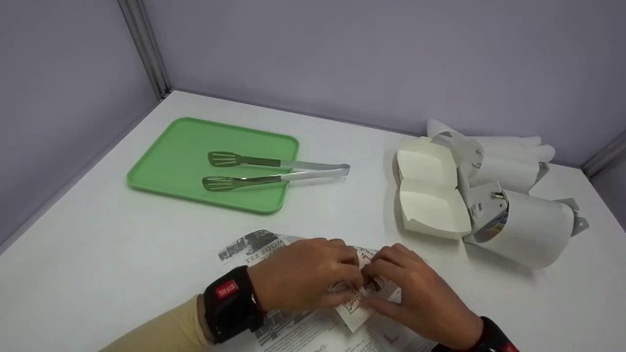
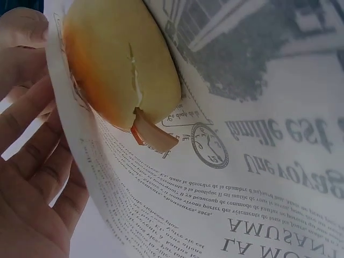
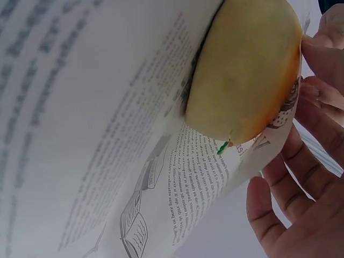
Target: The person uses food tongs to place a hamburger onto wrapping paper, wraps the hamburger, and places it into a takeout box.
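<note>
A sheet of newspaper-print wrapping paper [image 1: 288,330] lies at the front of the table, its near part folded up between the two hands. Both my left hand [image 1: 305,274] and my right hand [image 1: 423,300] pinch the paper's raised edge with curled fingers, close to each other. In the left wrist view a filled bread bun [image 2: 126,64] rests inside the fold, with a pinkish strip of filling [image 2: 156,137] sticking out of its slit. The right wrist view shows the same bun [image 3: 244,75] with a bit of green at its end. In the head view the hands and paper hide it.
Metal tongs [image 1: 318,173] lie spread across a green tray [image 1: 161,171] at the back left. To the right, an open white takeaway box [image 1: 433,208] stands beside two white rolled-sheet holders with metal fittings [image 1: 533,230]. Walls close off the table's back and sides.
</note>
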A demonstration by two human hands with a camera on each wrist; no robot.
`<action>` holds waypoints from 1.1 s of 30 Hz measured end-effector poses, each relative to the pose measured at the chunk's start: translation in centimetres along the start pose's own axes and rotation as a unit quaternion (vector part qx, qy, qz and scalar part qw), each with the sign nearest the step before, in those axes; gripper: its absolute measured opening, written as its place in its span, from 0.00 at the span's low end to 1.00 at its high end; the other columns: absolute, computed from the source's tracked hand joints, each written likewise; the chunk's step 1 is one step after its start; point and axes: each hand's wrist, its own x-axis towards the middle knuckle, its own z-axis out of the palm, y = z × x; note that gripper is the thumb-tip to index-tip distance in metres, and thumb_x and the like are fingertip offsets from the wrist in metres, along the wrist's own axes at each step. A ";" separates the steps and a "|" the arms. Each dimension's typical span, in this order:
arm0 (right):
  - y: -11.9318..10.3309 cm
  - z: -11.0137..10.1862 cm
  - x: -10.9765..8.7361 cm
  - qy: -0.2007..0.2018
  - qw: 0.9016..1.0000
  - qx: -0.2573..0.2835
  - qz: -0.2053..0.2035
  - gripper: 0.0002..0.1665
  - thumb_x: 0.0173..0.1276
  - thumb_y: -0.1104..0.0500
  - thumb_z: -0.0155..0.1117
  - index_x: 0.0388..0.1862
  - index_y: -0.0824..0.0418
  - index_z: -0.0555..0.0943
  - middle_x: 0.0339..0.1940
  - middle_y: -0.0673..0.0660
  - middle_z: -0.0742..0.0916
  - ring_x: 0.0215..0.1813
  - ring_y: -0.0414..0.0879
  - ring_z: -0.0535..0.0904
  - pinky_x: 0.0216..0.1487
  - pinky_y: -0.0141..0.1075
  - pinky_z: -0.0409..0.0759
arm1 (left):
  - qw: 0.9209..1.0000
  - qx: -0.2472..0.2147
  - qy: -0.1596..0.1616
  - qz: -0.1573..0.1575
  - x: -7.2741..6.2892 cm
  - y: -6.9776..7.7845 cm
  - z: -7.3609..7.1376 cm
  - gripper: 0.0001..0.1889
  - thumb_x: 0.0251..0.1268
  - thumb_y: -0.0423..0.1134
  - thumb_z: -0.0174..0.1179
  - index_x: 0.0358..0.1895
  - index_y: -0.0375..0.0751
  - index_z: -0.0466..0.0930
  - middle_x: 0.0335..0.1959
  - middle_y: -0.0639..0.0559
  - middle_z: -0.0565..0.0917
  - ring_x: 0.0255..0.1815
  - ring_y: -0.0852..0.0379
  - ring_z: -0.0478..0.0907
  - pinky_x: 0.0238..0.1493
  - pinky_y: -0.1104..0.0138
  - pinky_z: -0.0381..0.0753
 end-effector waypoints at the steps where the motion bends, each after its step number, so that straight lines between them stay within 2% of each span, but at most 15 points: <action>1: 0.0 0.0 0.0 -0.001 1.000 0.002 0.002 0.22 0.54 0.53 0.82 0.45 0.43 0.82 0.43 0.36 0.80 0.46 0.32 0.72 0.47 0.26 0.73 | 1.000 0.006 0.000 0.002 0.0 0.0 0.1 0.08 0.67 0.46 0.65 0.45 0.54 0.89 0.44 0.61 0.86 0.43 0.66 0.79 0.43 0.76 0.79; 6: -0.2 -0.5 -0.6 -0.005 1.000 0.006 0.024 0.21 0.55 0.57 0.81 0.44 0.44 0.81 0.43 0.35 0.81 0.46 0.31 0.75 0.48 0.26 0.78 | 0.999 0.031 -0.002 0.013 0.2 0.1 0.2 0.08 0.68 0.44 0.64 0.46 0.57 0.90 0.43 0.63 0.86 0.41 0.67 0.79 0.42 0.76 0.79; 9: -0.5 -1.0 -1.3 0.000 0.999 -0.001 0.032 0.20 0.54 0.59 0.81 0.41 0.44 0.80 0.41 0.35 0.80 0.44 0.30 0.76 0.44 0.24 0.78 | 0.999 0.041 -0.006 0.015 0.4 0.2 0.2 0.08 0.68 0.45 0.64 0.47 0.59 0.90 0.42 0.63 0.86 0.41 0.67 0.79 0.42 0.77 0.79; 11: -0.7 -1.1 -1.9 0.007 1.000 -0.005 0.019 0.20 0.53 0.59 0.82 0.39 0.45 0.81 0.39 0.36 0.81 0.40 0.30 0.76 0.40 0.21 0.76 | 0.999 0.041 -0.010 0.013 0.4 0.2 0.2 0.08 0.68 0.45 0.64 0.47 0.59 0.90 0.43 0.63 0.86 0.42 0.67 0.79 0.43 0.77 0.79; 15: -1.1 -1.0 -3.4 -0.007 1.000 -0.010 0.002 0.16 0.54 0.55 0.82 0.35 0.46 0.81 0.33 0.36 0.81 0.35 0.29 0.75 0.34 0.17 0.71 | 0.999 0.029 -0.015 0.006 0.4 0.3 0.3 0.08 0.69 0.46 0.64 0.46 0.59 0.89 0.44 0.62 0.86 0.43 0.66 0.79 0.44 0.76 0.79; 19: -1.5 -0.2 -4.6 -0.008 1.000 0.007 -0.026 0.13 0.56 0.52 0.80 0.33 0.46 0.81 0.29 0.35 0.79 0.32 0.26 0.72 0.33 0.15 0.68 | 1.000 0.015 -0.013 -0.003 0.3 0.3 0.4 0.08 0.69 0.45 0.64 0.46 0.58 0.88 0.45 0.62 0.87 0.44 0.66 0.80 0.45 0.76 0.79; 23: -1.6 0.5 -5.1 -0.006 0.994 0.020 -0.109 0.10 0.61 0.51 0.77 0.33 0.48 0.82 0.29 0.38 0.81 0.32 0.26 0.73 0.36 0.15 0.71 | 1.000 0.008 -0.011 -0.009 0.1 0.3 0.3 0.08 0.68 0.45 0.64 0.46 0.57 0.88 0.44 0.62 0.86 0.43 0.66 0.79 0.44 0.77 0.78; 27: -2.1 1.0 -5.1 -0.019 0.988 0.015 -0.155 0.08 0.64 0.50 0.74 0.32 0.48 0.81 0.27 0.38 0.81 0.31 0.26 0.72 0.35 0.14 0.69 | 1.000 0.001 -0.011 -0.013 -0.1 0.2 0.2 0.08 0.68 0.45 0.64 0.47 0.57 0.88 0.44 0.62 0.86 0.44 0.65 0.79 0.44 0.76 0.78; 31: -2.4 1.5 -5.7 -0.046 0.988 0.032 -0.141 0.09 0.64 0.53 0.73 0.28 0.47 0.80 0.24 0.37 0.78 0.30 0.22 0.64 0.33 0.10 0.58 | 1.000 -0.007 -0.016 -0.020 -0.2 0.3 0.2 0.09 0.69 0.45 0.64 0.48 0.58 0.88 0.46 0.61 0.86 0.46 0.65 0.79 0.47 0.75 0.79; 33: -2.4 2.0 -6.4 -0.058 0.989 0.035 -0.131 0.06 0.64 0.53 0.73 0.30 0.47 0.83 0.23 0.38 0.78 0.29 0.21 0.61 0.32 0.09 0.55 | 1.000 -0.008 -0.017 -0.020 -0.2 0.3 0.2 0.09 0.68 0.45 0.64 0.48 0.58 0.88 0.46 0.61 0.86 0.47 0.65 0.79 0.47 0.75 0.79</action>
